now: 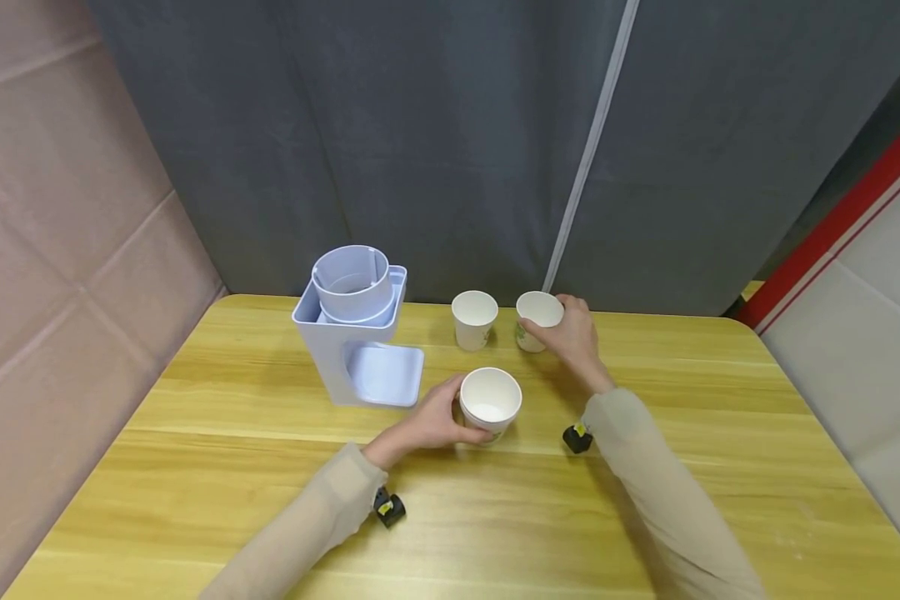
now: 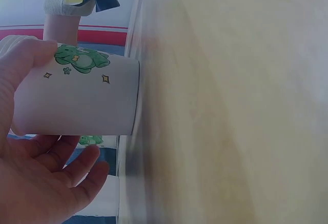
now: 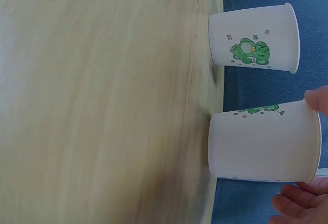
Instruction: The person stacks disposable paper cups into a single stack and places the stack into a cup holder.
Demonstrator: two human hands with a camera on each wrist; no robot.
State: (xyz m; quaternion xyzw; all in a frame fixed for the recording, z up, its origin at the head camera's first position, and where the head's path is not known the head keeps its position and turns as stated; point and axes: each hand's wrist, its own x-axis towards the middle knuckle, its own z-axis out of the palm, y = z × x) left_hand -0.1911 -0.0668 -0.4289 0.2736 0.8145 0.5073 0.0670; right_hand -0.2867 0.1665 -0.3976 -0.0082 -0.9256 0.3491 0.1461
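My left hand (image 1: pixel 438 417) holds a white paper cup (image 1: pixel 491 398) near the middle of the table, thumb on the near side. A doubled rim in the head view suggests cups nested there. In the left wrist view this cup (image 2: pixel 82 96) shows a green bear print. Farther back, my right hand (image 1: pixel 572 335) grips another paper cup (image 1: pixel 534 312) by its upper part. That cup (image 3: pixel 261 144) stands upright, its base on the table, thumb at its rim in the right wrist view. To its left stands a third paper cup (image 1: pixel 474 325), touched by neither hand.
A pale lavender plastic stand (image 1: pixel 330 354) with a round open container (image 1: pixel 352 283) on top is left of the cups. Its flat tray (image 1: pixel 386 375) juts out to the right. A grey curtain (image 1: pixel 435 150) hangs behind the wooden table (image 1: pixel 232 467).
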